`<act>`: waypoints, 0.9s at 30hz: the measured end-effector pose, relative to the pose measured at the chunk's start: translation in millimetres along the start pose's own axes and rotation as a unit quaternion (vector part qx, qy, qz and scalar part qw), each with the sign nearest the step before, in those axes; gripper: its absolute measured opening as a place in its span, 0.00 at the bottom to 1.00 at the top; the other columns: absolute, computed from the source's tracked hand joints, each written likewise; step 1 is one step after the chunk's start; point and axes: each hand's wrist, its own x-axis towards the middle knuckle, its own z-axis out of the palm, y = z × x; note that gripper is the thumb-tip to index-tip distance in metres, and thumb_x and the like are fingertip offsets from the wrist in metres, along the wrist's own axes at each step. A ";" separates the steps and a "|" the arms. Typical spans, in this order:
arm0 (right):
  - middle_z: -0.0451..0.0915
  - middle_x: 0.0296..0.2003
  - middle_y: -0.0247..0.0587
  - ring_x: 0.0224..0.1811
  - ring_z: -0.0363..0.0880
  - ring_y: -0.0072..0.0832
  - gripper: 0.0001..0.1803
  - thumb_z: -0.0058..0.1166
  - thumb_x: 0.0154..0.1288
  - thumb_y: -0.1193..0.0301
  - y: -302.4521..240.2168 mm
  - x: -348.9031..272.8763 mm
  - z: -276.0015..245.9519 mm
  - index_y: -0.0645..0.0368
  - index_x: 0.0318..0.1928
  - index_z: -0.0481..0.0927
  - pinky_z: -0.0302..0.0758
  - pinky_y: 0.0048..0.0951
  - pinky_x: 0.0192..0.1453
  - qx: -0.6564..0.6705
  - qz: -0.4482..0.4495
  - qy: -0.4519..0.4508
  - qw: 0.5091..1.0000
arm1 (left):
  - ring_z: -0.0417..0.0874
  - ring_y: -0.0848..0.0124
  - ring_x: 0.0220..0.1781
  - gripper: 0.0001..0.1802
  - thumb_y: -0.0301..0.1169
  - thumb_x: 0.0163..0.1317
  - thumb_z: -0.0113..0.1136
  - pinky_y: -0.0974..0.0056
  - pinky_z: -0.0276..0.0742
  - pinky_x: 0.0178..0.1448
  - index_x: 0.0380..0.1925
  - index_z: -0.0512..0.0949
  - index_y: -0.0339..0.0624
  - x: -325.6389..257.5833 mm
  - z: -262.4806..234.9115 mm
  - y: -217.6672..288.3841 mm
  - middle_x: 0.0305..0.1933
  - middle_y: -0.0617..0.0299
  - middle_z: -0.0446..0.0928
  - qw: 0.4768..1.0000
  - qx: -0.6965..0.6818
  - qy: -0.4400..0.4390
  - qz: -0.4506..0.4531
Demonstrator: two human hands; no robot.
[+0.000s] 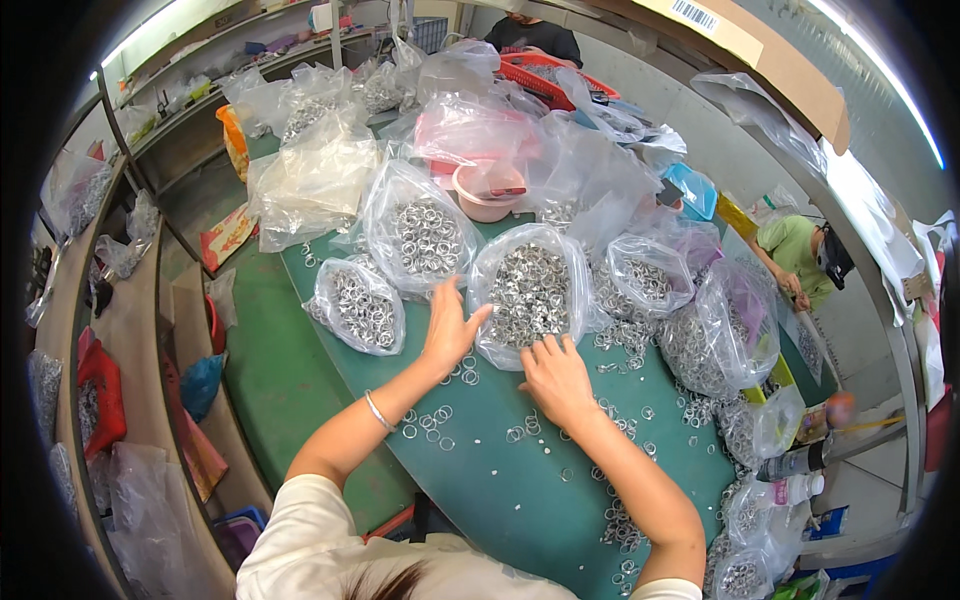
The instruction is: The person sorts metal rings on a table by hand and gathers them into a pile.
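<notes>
A clear plastic bag of small metal rings (530, 295) stands with its mouth wide in front of me on the green table (500, 450). My left hand (450, 328) is at the bag's left side, thumb stretched toward its rim and fingers pointing away from me, with nothing visible in them. At the near rim of the same bag, my right hand (557, 378) rests its spread fingertips on the plastic and holds nothing I can see. Just beyond my left hand is another bag of rings (425, 237). A smaller bag of rings (362, 308) lies to its left.
Loose rings (430, 425) lie scattered near my arms. More ring-filled bags (705, 345) crowd the right side. Behind stand a pink bowl (487, 195) and a red basket (555, 80). Shelves (140, 380) line the left. A person in green (795, 255) works at the right.
</notes>
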 end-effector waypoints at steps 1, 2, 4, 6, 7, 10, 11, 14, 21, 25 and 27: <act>0.76 0.33 0.39 0.42 0.71 0.31 0.09 0.53 0.54 0.71 3.7 -2.9 8.3 0.59 0.35 0.79 0.65 0.35 0.51 -0.039 -0.027 -0.030 0.998 | 0.77 0.52 0.37 0.19 0.31 0.57 0.61 0.52 0.71 0.43 0.45 0.71 0.31 5.8 -4.3 2.5 0.32 0.47 0.75 0.993 -0.017 -0.102 -0.060; 0.76 0.29 0.36 0.42 0.72 0.30 0.05 0.51 0.51 0.72 12.0 -1.3 16.3 0.57 0.27 0.80 0.65 0.35 0.51 -0.028 -0.024 0.012 0.999 | 0.76 0.52 0.31 0.16 0.31 0.57 0.60 0.53 0.71 0.38 0.40 0.72 0.31 11.7 2.6 -4.5 0.27 0.47 0.73 0.997 -0.017 -0.079 -0.005; 0.76 0.28 0.40 0.39 0.73 0.34 0.04 0.51 0.50 0.75 28.7 13.2 14.8 0.58 0.26 0.78 0.67 0.37 0.47 0.036 0.017 0.079 0.996 | 0.75 0.53 0.20 0.11 0.30 0.58 0.59 0.55 0.69 0.28 0.31 0.75 0.30 29.0 10.4 -18.8 0.17 0.45 0.71 0.994 -0.009 -0.023 0.105; 0.74 0.25 0.42 0.35 0.74 0.38 0.03 0.50 0.48 0.78 53.7 25.8 7.9 0.59 0.24 0.77 0.68 0.38 0.41 0.081 0.060 0.155 0.983 | 0.75 0.48 0.21 0.12 0.29 0.59 0.57 0.53 0.68 0.27 0.22 0.73 0.30 55.3 10.3 -0.5 0.19 0.39 0.71 0.989 -0.036 0.046 0.132; 0.73 0.24 0.43 0.32 0.74 0.40 0.02 0.50 0.47 0.79 64.8 30.8 3.0 0.60 0.23 0.76 0.68 0.39 0.38 0.093 0.081 0.183 0.975 | 0.75 0.48 0.22 0.13 0.30 0.59 0.56 0.53 0.68 0.28 0.22 0.74 0.30 74.4 3.6 16.7 0.19 0.40 0.72 0.993 -0.033 0.033 0.108; 0.71 0.21 0.42 0.29 0.73 0.42 0.02 0.52 0.44 0.80 88.9 36.0 -25.6 0.60 0.21 0.75 0.68 0.42 0.33 0.103 0.142 0.333 0.927 | 0.72 0.67 0.19 0.14 0.33 0.60 0.57 0.60 0.66 0.26 0.23 0.74 0.31 116.2 5.0 59.1 0.17 0.50 0.72 0.972 -0.094 0.120 0.176; 0.71 0.21 0.42 0.28 0.73 0.41 0.02 0.51 0.43 0.80 86.1 37.4 -8.9 0.60 0.21 0.75 0.68 0.42 0.33 0.117 0.130 0.370 0.912 | 0.67 0.74 0.19 0.14 0.33 0.61 0.57 0.64 0.63 0.25 0.23 0.74 0.33 121.2 5.8 51.8 0.15 0.59 0.69 0.982 -0.110 0.060 0.141; 0.70 0.22 0.38 0.32 0.73 0.37 0.04 0.51 0.42 0.80 62.8 28.7 3.4 0.58 0.20 0.72 0.68 0.37 0.36 0.094 0.114 0.337 0.930 | 0.65 0.78 0.19 0.11 0.32 0.61 0.57 0.66 0.61 0.23 0.25 0.75 0.34 100.8 12.1 30.5 0.16 0.66 0.68 0.983 -0.086 0.067 0.147; 0.72 0.25 0.37 0.35 0.73 0.35 0.03 0.53 0.45 0.79 36.9 10.7 25.1 0.57 0.22 0.75 0.67 0.37 0.41 0.109 0.173 0.316 0.926 | 0.62 0.85 0.13 0.09 0.32 0.66 0.55 0.76 0.54 0.16 0.30 0.74 0.40 74.7 9.8 -6.9 0.16 0.74 0.66 0.949 -0.309 -0.041 -0.048; 0.75 0.32 0.41 0.41 0.73 0.36 0.11 0.54 0.49 0.77 24.4 -13.2 2.2 0.61 0.37 0.78 0.68 0.37 0.48 0.123 0.144 0.357 0.915 | 0.62 0.84 0.13 0.09 0.34 0.67 0.54 0.76 0.54 0.15 0.36 0.72 0.39 64.2 4.3 -11.7 0.17 0.74 0.64 0.950 -0.306 -0.043 -0.054; 0.77 0.40 0.43 0.47 0.73 0.39 0.16 0.55 0.55 0.74 11.0 -42.7 -15.6 0.63 0.45 0.76 0.67 0.38 0.53 0.176 0.181 0.342 0.905 | 0.62 0.84 0.14 0.12 0.35 0.67 0.54 0.75 0.54 0.15 0.43 0.70 0.38 53.4 -0.9 -9.4 0.18 0.74 0.64 0.950 -0.302 -0.022 -0.076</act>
